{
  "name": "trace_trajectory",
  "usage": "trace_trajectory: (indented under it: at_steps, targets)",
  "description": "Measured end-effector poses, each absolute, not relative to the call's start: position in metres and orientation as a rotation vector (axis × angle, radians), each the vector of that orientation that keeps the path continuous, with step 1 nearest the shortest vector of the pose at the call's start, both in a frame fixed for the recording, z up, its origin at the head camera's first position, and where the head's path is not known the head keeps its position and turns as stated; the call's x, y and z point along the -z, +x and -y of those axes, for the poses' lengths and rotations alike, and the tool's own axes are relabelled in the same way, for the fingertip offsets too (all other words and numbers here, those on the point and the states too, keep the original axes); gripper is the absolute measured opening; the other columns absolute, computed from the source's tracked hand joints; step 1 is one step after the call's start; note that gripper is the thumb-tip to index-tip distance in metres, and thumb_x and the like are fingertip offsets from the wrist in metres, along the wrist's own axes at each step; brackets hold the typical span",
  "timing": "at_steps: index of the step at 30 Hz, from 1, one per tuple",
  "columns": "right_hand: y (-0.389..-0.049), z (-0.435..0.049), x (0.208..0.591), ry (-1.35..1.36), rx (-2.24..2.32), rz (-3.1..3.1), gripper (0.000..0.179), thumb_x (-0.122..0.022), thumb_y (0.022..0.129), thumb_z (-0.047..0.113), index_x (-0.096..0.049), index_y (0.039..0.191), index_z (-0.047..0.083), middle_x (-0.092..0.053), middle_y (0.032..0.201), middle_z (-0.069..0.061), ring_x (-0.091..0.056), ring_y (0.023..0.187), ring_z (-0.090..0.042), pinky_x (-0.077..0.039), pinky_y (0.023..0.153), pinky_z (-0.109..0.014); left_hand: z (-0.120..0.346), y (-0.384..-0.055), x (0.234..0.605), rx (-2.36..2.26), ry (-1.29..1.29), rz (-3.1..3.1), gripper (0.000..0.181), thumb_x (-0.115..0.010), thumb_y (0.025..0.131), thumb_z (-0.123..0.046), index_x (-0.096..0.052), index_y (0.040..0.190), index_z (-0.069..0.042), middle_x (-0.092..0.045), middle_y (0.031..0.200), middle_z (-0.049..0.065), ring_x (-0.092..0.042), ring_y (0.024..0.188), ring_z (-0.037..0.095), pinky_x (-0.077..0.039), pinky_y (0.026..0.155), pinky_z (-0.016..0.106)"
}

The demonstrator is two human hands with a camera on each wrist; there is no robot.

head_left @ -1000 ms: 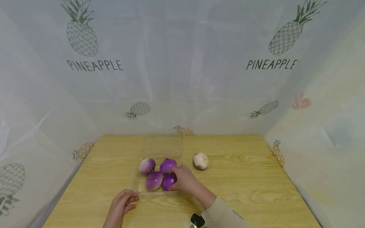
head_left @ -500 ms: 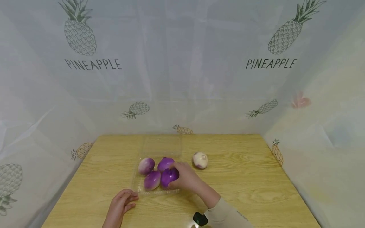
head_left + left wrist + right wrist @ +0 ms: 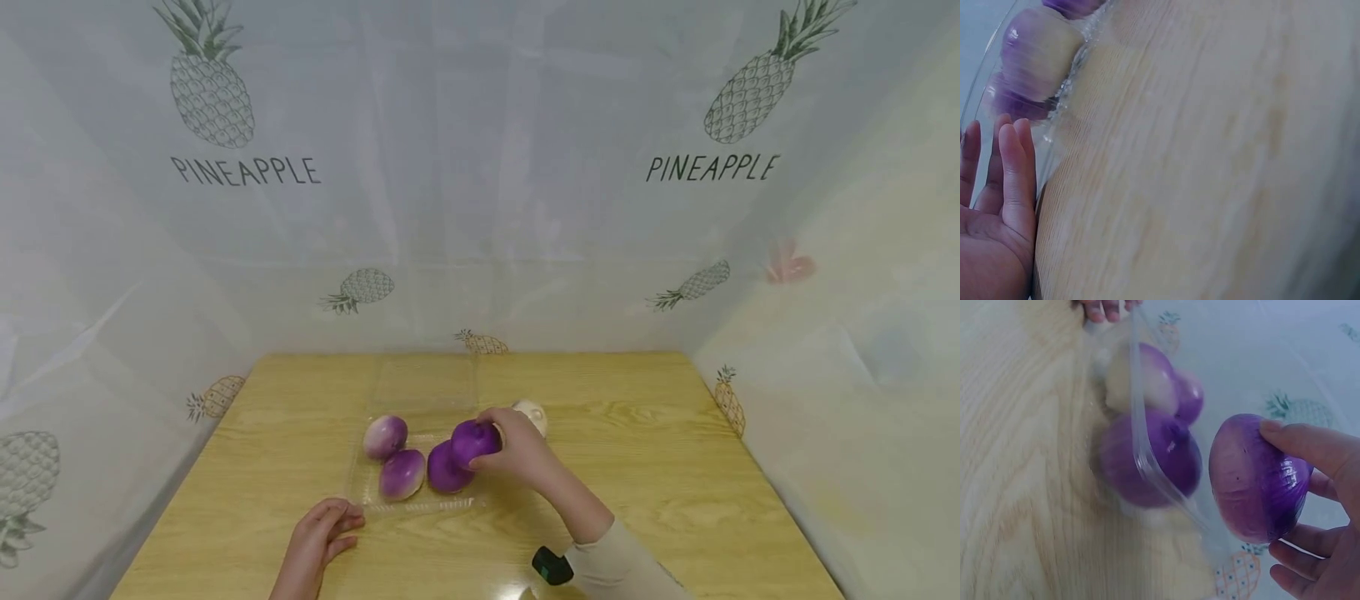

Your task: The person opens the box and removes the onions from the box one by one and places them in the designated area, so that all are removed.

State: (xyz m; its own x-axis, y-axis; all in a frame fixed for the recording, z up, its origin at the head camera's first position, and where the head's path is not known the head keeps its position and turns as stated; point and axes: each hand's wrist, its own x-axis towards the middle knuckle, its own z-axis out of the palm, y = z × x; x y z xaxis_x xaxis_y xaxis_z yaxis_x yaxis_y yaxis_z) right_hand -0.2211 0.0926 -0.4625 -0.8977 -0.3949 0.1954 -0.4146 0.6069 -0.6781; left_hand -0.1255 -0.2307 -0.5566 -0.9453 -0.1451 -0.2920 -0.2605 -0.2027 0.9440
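Note:
My right hand [image 3: 517, 450] grips a purple onion [image 3: 475, 442] with thumb and fingers at the right side of a clear plastic box [image 3: 423, 505]. In the right wrist view, the held onion [image 3: 1235, 478] is beyond the box wall, raised beside another purple onion [image 3: 1154, 459]. Inside the box, one purple onion [image 3: 446, 469] lies at the right and two purple-and-white onions, one at the rear [image 3: 386, 437] and one at the front [image 3: 402, 475], lie at the left. My left hand [image 3: 318, 537] rests at the box's near left corner, fingers fairly straight.
A whitish bulb [image 3: 534, 412] lies on the wooden table [image 3: 637, 467] to the right, partly hidden behind my right hand. The box's clear lid [image 3: 423, 382] is folded back flat. A pineapple-print curtain [image 3: 480, 208] hangs around the back and sides.
My right hand has moved right and up with an onion in its grip. The rear right spot in the box has become bare. My left hand stays at the corner.

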Motion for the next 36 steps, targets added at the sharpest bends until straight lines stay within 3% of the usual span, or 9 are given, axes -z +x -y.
trace_trajectory:
  at_steps: [12,27,36]
  targets:
    - [-0.233,-0.127,0.459,0.437,-1.253,2.803,0.054,-0.09,0.07,0.025,-0.063,0.115,0.011,-0.062,0.118,-0.006,-0.055,0.115,-0.03,-0.047,0.093,-0.05,0.233,-0.126,0.559,-2.336,-0.472,-1.957,0.022,-0.054,0.1,-0.02,-0.065,0.099,-0.002,-0.07,0.095,0.005,-0.067,0.089,0.018,-0.056,0.072,0.033]
    - [-0.24,-0.165,0.469,0.185,-1.325,2.754,0.056,-0.087,0.074,0.017,-0.06,0.122,0.003,-0.059,0.124,-0.014,-0.053,0.118,-0.034,-0.047,0.094,-0.052,0.233,-0.124,0.558,-2.296,-0.557,-1.933,0.02,-0.054,0.1,-0.02,-0.065,0.097,-0.003,-0.07,0.096,0.009,-0.067,0.088,0.019,-0.056,0.073,0.035]
    - [-0.246,-0.183,0.477,0.025,-1.367,2.693,0.06,-0.084,0.079,0.02,-0.054,0.127,0.001,-0.052,0.128,-0.018,-0.05,0.117,-0.034,-0.047,0.093,-0.051,0.232,-0.126,0.556,-2.262,-0.561,-1.958,0.023,-0.054,0.101,-0.023,-0.066,0.098,-0.003,-0.07,0.097,0.007,-0.066,0.089,0.017,-0.055,0.073,0.034]
